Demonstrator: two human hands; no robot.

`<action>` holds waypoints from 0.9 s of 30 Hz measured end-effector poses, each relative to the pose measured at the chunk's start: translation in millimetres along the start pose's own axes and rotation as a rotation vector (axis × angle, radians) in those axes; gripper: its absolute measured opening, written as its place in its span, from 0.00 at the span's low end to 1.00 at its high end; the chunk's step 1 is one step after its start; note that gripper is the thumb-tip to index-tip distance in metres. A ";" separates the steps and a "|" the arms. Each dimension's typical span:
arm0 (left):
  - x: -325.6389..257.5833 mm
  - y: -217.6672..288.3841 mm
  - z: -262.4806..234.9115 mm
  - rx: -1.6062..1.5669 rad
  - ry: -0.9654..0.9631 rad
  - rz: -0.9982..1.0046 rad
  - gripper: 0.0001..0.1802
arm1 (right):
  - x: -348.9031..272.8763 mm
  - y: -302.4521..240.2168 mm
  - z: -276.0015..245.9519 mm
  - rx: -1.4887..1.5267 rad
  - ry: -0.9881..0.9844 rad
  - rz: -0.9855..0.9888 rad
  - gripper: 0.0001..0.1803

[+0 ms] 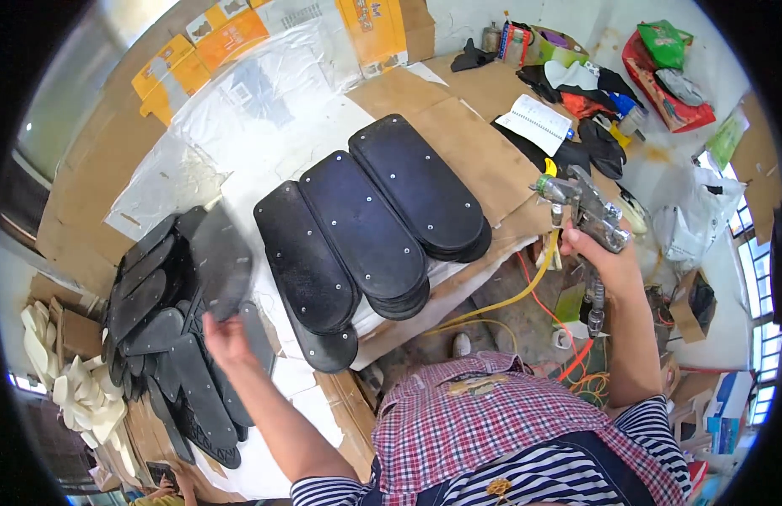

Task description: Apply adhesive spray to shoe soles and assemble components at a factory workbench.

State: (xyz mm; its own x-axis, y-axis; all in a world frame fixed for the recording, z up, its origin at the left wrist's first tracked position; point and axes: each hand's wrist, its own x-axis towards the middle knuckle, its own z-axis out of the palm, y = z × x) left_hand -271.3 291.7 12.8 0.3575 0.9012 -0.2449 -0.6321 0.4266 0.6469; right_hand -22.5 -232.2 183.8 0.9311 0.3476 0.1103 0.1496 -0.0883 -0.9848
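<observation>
My left hand (pixel 226 339) grips the lower end of a black oblong panel (pixel 222 261), blurred by motion, at the edge of a heaped pile of similar black pieces (pixel 182 371). To the right of it, three stacks of black panels with rounded ends and small metal studs lie side by side: a left stack (pixel 302 253), a middle stack (pixel 361 223) and a right stack (pixel 416 177). On the far right my right hand (pixel 609 260) is wrapped round a metal spray gun (pixel 589 209), its nozzle pointing left, toward the stacks. A yellow hose (pixel 539 274) and an orange-red hose (pixel 575 361) run to the gun.
White sheeting and cardboard (pixel 458 143) cover the table. An open notebook (pixel 533 124) lies among cloths at the back right. Cream-coloured pieces (pixel 91 396) are heaped at the far left. Hoses trail across the floor. Another person's hands (pixel 176 485) hold a phone at the lower left.
</observation>
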 end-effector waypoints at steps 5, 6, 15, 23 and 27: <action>-2.8 20.7 5.0 -0.310 0.200 0.020 0.40 | -16.4 -6.0 -5.7 0.035 -0.169 0.006 0.20; -4.4 14.0 7.4 -0.237 0.241 0.011 0.42 | -18.2 -7.3 -6.0 0.033 -0.156 0.007 0.20; -87.1 -145.3 55.5 0.121 -0.008 -0.370 0.12 | -52.2 -12.6 -55.6 -0.128 -0.116 0.097 0.29; -163.6 -240.9 93.4 0.294 -0.287 -0.813 0.14 | -81.8 -18.1 -72.4 -0.138 -0.334 0.164 0.33; -188.4 -308.7 116.3 0.326 -0.272 -1.015 0.21 | -79.6 -15.0 -75.3 -0.100 -0.189 0.141 0.33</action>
State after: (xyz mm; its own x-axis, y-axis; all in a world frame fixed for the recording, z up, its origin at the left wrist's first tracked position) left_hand -63.6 -18.7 -56.7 0.7730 0.0790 -0.6294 0.2388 0.8830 0.4041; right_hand -73.8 -328.9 199.9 0.8676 0.4931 -0.0638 0.0631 -0.2366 -0.9696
